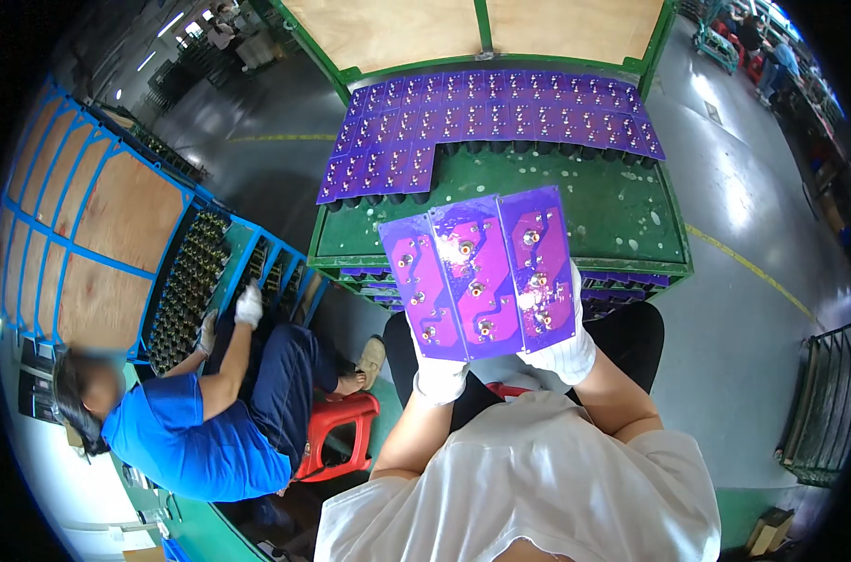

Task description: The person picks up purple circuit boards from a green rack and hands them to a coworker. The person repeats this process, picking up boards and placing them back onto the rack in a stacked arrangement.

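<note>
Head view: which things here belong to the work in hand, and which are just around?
In hand: purple circuit board panel, held by left hand and right hand; purple boards laid on green cart.
Around: co-worker, red stool, blue rack.

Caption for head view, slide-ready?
Two white-gloved hands, left hand and right hand, hold up a purple three-section circuit board panel.

Glossy purple circuit-board panel (481, 273) with shiny metal solder points, gripped by the left hand (436, 373) and right hand (561, 348) in white knitted cloth gloves. Beyond the hands, a matt, scuffed green table (622, 211) bears more glossy boards (491, 126).
</note>
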Demonstrator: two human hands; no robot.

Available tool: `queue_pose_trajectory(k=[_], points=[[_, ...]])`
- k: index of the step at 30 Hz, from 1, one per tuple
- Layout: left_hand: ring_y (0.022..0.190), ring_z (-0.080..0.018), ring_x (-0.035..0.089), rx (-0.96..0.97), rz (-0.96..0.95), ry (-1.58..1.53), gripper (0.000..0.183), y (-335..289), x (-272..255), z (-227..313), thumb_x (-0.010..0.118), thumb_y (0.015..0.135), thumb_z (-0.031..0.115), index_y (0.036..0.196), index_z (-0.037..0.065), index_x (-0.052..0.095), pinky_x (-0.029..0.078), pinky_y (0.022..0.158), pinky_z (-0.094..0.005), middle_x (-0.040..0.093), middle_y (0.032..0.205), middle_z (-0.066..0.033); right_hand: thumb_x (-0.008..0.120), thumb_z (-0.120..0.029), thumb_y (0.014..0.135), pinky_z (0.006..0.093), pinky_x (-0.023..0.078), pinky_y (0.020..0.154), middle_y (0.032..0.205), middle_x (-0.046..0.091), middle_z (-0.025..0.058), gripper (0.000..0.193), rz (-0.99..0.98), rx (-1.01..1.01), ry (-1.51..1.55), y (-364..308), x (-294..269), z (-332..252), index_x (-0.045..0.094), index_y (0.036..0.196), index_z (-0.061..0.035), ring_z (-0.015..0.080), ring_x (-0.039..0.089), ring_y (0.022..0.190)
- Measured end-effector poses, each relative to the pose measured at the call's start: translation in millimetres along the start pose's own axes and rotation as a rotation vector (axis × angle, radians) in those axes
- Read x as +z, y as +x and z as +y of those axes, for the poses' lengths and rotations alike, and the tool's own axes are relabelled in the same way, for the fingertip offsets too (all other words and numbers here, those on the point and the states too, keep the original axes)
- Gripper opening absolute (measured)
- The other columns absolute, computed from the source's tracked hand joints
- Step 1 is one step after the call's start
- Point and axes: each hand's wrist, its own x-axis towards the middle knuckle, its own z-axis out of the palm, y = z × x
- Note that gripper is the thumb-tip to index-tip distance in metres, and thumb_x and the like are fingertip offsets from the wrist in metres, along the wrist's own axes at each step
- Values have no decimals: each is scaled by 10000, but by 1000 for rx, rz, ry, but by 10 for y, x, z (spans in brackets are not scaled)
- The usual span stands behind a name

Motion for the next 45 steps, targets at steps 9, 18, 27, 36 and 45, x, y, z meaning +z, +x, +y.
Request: queue_pose_trajectory(k=[9, 18, 27, 36, 45], points=[[1236, -254, 465, -21, 18, -48, 723, -41, -95, -33, 691, 826, 317, 1414, 121, 320, 436, 1005, -441, 443, 1366, -69, 780, -134, 692, 359, 435, 970, 1232, 516, 132, 735, -15, -12, 226, 134, 89, -308, 400, 1308, -10, 238, 536, 1131], [1281, -267, 424, 169, -91, 311, 584, -65, -374, 18, 472, 937, 354, 1427, 77, 315, 360, 1060, -447, 401, 1420, -97, 741, -124, 725, 349, 450, 947, 1233, 508, 122, 625, -121, 343, 812, 341, 335, -279, 440, 1268, -42, 218, 531, 1110], [1268, -268, 429, 158, 29, 1, 608, -146, -728, 128, 499, 923, 350, 1430, 80, 299, 382, 1032, -435, 395, 1412, -113, 761, -152, 705, 409, 423, 956, 1254, 504, 166, 681, -276, 342, 835, 436, 711, -460, 421, 1287, -49, 312, 496, 1156], [1211, -219, 483, 321, 181, 129, 648, -189, -1061, 353, 648, 843, 263, 1390, 78, 355, 424, 985, -386, 471, 1340, -75, 739, -199, 738, 457, 392, 998, 1258, 481, 189, 653, -283, -122, 303, 556, 1204, -400, 412, 1279, -34, 350, 470, 1189], [1093, -175, 525, 350, 471, 93, 484, -140, -1499, 873, 593, 821, 104, 1280, 69, 446, 421, 941, -354, 534, 1214, -48, 760, -187, 732, 397, 406, 999, 1313, 437, 203, 849, -419, -267, 3, 788, 2018, -135, 262, 1384, 32, 309, 478, 1211]])
